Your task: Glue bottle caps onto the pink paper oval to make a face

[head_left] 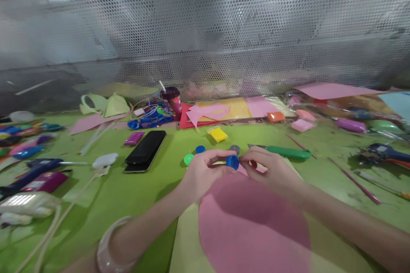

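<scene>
My left hand (205, 172) pinches a blue bottle cap (232, 161) between thumb and fingers, its hollow side partly showing. Close against the cap's right side, my right hand (269, 166) has its fingertips pressed together; whatever they pinch is too small to make out. Both hands hover over a rounded pink paper piece (256, 226) that lies on a pale yellow sheet (185, 239). Just beyond my left hand are a green cap (188, 159) and another blue cap (200, 149). A grey cap (235, 149) sits behind the two hands.
A green utility knife (288, 152) lies beyond my right hand, blade pointing left. Left are stacked phones (145, 151) and a glue gun (41, 166) with cords. A yellow clay packet (218, 135), a lidded cup (172, 101) and coloured papers line the back, before a perforated metal panel (205, 42).
</scene>
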A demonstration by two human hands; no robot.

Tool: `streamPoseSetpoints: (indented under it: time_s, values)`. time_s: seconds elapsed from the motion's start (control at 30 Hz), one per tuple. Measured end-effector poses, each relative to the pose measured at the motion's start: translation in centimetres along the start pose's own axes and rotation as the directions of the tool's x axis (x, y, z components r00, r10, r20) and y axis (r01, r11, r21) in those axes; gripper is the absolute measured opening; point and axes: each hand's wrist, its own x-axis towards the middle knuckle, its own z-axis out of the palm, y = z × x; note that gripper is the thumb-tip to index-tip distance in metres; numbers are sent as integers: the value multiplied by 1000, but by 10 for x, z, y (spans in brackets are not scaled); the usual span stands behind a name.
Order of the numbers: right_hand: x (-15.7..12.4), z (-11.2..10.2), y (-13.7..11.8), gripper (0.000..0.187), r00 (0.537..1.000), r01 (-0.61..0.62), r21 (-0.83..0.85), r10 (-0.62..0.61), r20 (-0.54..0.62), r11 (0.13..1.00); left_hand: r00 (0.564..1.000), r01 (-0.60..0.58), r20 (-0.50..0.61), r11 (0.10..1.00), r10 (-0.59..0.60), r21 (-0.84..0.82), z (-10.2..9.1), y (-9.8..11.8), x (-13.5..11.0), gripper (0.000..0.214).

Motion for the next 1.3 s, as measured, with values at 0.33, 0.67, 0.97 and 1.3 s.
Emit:
streamPoseSetpoints:
  time_s: [0.33,0.67,0.97,1.3]
  values:
    - [-1,-2,-7,12,999,-51,-32,51,7,998,999,-8,37,999,7,38,-1,1,-1,31]
    - [-2,1,-6,14,998,-51,-13,51,-43,999,998,-1,58,998,-2,58,-1,3,-2,32]
    - [0,-3,-6,9,981,-180,53,176,78,982,998,-30,57,996,25,89,-2,5,-2,29]
    - [2,-8,-12,12,944,-312,129,293,152,941,997,-17,71,996,11,85,-1,2,-1,31]
